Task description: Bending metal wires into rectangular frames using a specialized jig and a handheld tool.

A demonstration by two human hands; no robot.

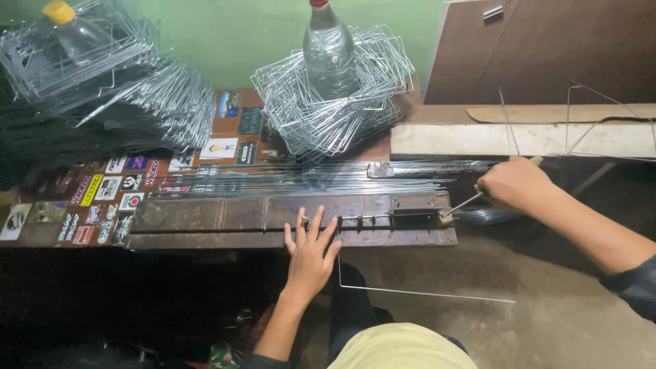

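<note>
The left hand [311, 254] lies flat with fingers spread on the metal bending jig [287, 220], pressing a bent wire [410, 292] that hangs off its front edge. The right hand [514, 184] is fisted around the lever handle [471, 199]. Small rectangular stickers [102, 198], white, yellow and red, cover the table's [249, 123] left part. 2 plastic bottles [330, 48] stand inside stacks of wire frames [342, 102].

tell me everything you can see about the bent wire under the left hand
The thin, shiny silver metal wire is bent into an L. Its short leg rises to the rusty brown metal bending jig on the bench edge, beside the left hand, whose spread fingers press on the jig there. Its long leg juts out to the right over the grey concrete floor, unsupported. Whether the fingers touch the wire itself is unclear.
</note>
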